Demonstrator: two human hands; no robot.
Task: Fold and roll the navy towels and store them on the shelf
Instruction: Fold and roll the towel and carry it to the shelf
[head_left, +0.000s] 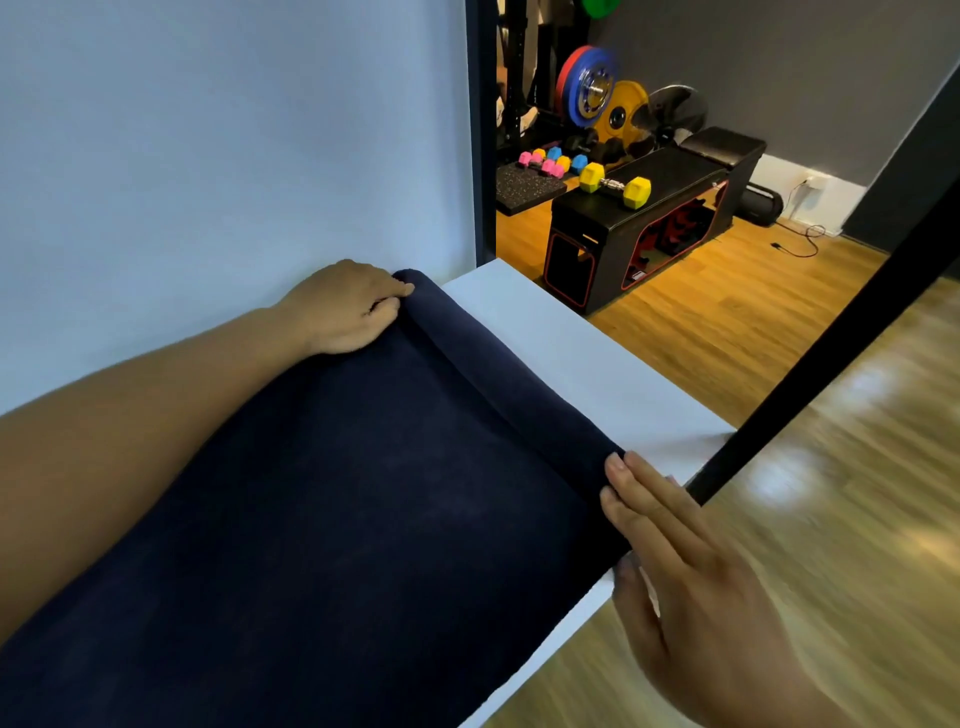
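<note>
One navy towel (337, 519) lies spread along a white counter (571, 353) that stands against a pale wall (208, 130). Its cloth is dark, matte and slightly fuzzy. The far end is rolled into one tight tube that crosses the counter's width, and the rest lies flat and smooth towards the camera, covering most of the surface. Two hands are on it, one at each end of the tube. The left hand (345, 306) is at the wall end, its fingers (384, 306) curled and the thumb on top, gripping the end of the roll. The right hand (691, 582) is at the counter's outer edge, its fingers (644, 493) straight and close together, with the tips touching the roll's other end. A single black post (831, 338) slants past the counter's corner. Beyond, on the wooden floor (727, 322), stands one black gym bench (670, 171) with one yellow dumbbell (615, 185) lying on top. Behind it are several small coloured dumbbells, too small to count.
</note>
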